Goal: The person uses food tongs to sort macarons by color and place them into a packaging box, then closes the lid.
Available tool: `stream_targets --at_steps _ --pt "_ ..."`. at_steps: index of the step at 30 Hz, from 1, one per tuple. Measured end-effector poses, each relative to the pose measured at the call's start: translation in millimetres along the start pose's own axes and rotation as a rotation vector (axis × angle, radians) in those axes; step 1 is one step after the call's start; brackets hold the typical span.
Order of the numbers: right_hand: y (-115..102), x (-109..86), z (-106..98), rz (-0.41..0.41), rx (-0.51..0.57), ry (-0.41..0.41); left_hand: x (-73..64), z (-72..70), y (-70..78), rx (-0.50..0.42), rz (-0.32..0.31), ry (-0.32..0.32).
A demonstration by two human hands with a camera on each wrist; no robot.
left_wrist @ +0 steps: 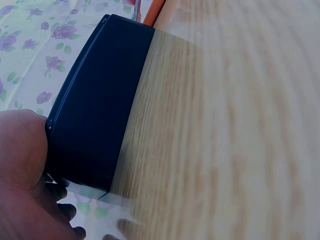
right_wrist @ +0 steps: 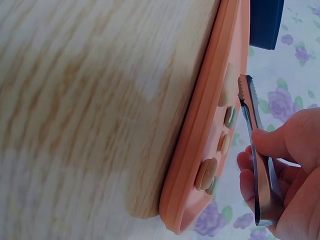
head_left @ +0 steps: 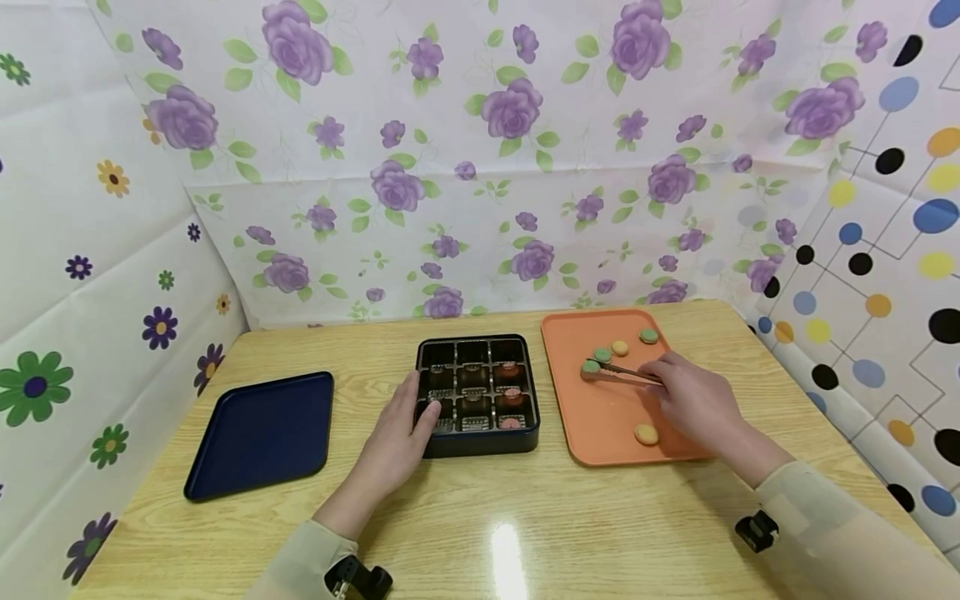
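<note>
A black box [head_left: 480, 445] with a divided clear insert stands mid-table, pink macarons [head_left: 510, 423] in its right column. My left hand [head_left: 397, 429] rests against its left side, fingers extended, thumb at the near left corner; the left wrist view shows the thumb [left_wrist: 22, 145] touching that corner. In my right hand [head_left: 693, 400] I hold metal tongs [right_wrist: 257, 150] over an orange tray [head_left: 600, 425]. Their tips lie about a green macaron [head_left: 591, 367]; whether they pinch it, I cannot tell. Close by are another green macaron [head_left: 602, 355] and a yellow one [head_left: 619, 347].
Another green macaron [head_left: 648, 336] lies toward the tray's far right, and a yellow-orange macaron [head_left: 647, 434] near its front. A dark blue tray [head_left: 262, 433] sits on the left of the wooden table [head_left: 450, 517]. Flowered cloth [head_left: 465, 233] hangs behind the table.
</note>
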State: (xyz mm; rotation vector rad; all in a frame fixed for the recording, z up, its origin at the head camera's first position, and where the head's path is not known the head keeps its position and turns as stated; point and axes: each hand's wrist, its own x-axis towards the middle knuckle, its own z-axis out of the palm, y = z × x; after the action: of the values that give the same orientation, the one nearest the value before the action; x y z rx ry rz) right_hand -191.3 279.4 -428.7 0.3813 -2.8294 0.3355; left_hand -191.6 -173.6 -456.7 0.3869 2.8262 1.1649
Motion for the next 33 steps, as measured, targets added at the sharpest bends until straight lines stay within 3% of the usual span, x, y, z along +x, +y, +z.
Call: stream_targets --at_steps 14,33 --pt "-10 2.0 -8 -0.026 0.005 0.041 -0.3 0.9 -0.1 0.001 0.001 0.004" --pt "-60 6.7 -29 -0.138 0.044 0.078 1.0 1.4 -1.7 0.009 0.010 0.011"
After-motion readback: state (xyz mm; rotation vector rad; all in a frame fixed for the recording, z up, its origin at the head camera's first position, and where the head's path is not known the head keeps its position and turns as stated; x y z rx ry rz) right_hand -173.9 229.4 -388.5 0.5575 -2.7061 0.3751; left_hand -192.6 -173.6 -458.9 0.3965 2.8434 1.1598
